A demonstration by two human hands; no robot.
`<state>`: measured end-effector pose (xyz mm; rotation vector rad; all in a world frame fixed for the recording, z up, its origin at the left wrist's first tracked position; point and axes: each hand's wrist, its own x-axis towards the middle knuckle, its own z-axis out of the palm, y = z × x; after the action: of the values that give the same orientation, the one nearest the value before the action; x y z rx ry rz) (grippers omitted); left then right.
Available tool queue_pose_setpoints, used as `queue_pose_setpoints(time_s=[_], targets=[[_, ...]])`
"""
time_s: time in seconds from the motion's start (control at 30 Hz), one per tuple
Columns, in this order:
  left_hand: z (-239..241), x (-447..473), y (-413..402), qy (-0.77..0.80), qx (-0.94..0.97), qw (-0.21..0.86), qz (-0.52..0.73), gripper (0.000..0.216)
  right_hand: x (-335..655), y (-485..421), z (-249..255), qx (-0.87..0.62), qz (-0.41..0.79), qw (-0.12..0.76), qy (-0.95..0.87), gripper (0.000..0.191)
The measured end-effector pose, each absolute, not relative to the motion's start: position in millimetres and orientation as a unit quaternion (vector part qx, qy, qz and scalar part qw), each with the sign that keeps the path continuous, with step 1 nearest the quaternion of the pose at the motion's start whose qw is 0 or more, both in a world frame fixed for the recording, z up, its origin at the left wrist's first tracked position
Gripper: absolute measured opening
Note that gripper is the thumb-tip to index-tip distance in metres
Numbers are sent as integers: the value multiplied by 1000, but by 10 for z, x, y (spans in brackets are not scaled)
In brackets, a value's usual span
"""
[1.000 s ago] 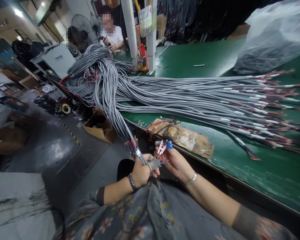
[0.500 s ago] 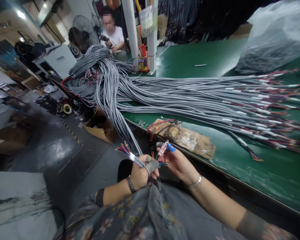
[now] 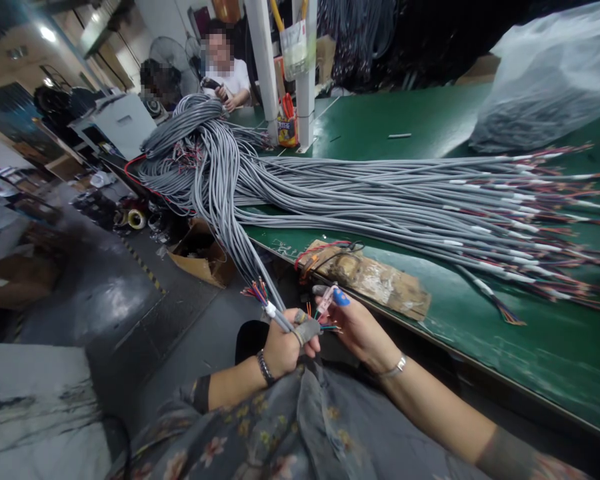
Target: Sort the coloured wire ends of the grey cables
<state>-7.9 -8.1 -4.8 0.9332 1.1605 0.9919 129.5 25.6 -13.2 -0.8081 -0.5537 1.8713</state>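
Gray multi-core cables are gathered in the person's left hand, at the near side of the scene, in front of the body and just off the near edge of a green table. The left fingers curl firmly around them, some wrapped in gray. To the far left of that fist, 1 white sleeve shows below a fan of colored wire ends; to its right, thin orange, green and blue wires poke out. The right hand, blue cover on its thumb, pinches a small pink clip-like tool beside these wires; whether the tool bites on any is too small to tell. Farther left, more gray cable hangs from a heap on the table, and a wide bundle stretches right, ending in white sleeves and loose colored wires. A worn wooden board lies along the near edge. At far right sits a translucent plastic bag; at far left, a co-worker in white holds a dark object.
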Motion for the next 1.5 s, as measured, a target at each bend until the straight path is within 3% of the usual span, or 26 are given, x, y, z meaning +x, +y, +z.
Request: queue_pose_setpoints(time_s=[0.53,0.73,0.93,1.2,1.5], targets=[[-46,-75,-62,523,414,623,409,38,1289,274,-192,-332,771,502,-208,39],[-33,-122,-100,523,424,619,405,38,1366,236,-186,-287,823,419,-254,56],[9,-180,-141,532,459,615,358,42,1390,116,-119,-331,783,382,-362,29],[8,-230,-103,504,517,636,273,39,1347,86,-110,-359,738,377,-429,29],[13,-193,-88,493,404,658,401,41,1446,213,-259,-296,816,427,-253,41]])
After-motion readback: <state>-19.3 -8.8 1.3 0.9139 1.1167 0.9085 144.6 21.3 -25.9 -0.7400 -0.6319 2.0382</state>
